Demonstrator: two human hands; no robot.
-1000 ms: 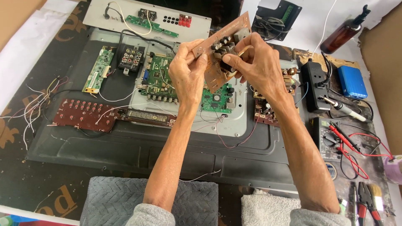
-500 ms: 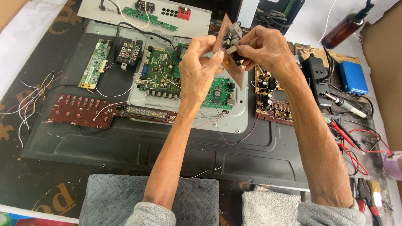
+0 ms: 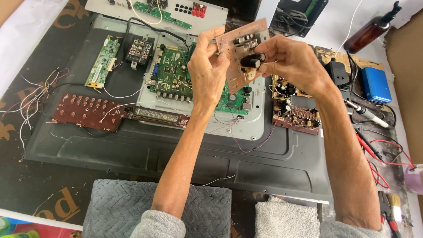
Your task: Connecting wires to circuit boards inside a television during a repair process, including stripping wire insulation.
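1. Left hand (image 3: 210, 66) pinches the left edge of a small tan circuit board (image 3: 238, 46), fingers closed on it, holding it up above the green main board (image 3: 176, 75).
2. Right hand (image 3: 293, 59) grips the same tan board from the right, thumb and fingertips clamped around the black cylindrical capacitor (image 3: 250, 61) mounted on it.
3. Both hands keep the tan board tilted, component side towards the person, well clear of everything lying below.
4. Left of the green main board sit a narrow green strip board (image 3: 102, 61) and, nearer the person, a dark red button board (image 3: 86, 112) trailing white wires.
5. Right of the green main board lie a brown component board (image 3: 295, 115), a soldering iron (image 3: 363, 112) and a blue box (image 3: 376, 84).
6. To handle it well, I'd judge: hold by the edges, keep fingers off the solder side, and do not lever on the capacitor, whose legs could bend or crack.
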